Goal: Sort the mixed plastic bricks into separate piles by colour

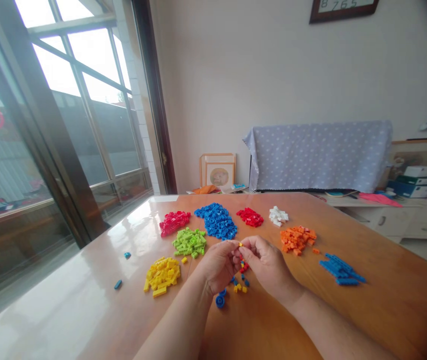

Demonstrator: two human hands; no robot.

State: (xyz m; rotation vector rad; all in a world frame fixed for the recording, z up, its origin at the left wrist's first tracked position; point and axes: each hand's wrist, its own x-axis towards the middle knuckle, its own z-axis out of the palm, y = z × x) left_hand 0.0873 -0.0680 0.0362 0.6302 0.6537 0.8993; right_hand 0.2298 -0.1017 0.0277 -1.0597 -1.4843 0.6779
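Observation:
My left hand [223, 261] and my right hand [261, 254] meet over the middle of the wooden table [273, 320]. Their fingertips pinch a small yellow piece [240, 244] between them. Just below the fingers are small red pieces [244, 267], partly hidden by my hands; whether they are held or lying is unclear. On the table under my hands lie a few yellow pieces [240, 288], small blue pieces [246, 283] and a round blue piece [220, 301].
Beyond my hands are piles of blue [217, 220], lime [190, 242], red [250, 217] and white bricks [278, 215], plus a crimson pile [175, 222]. Yellow bricks [163, 274] lie left; orange [298, 239] and long blue bricks [341, 270] lie right.

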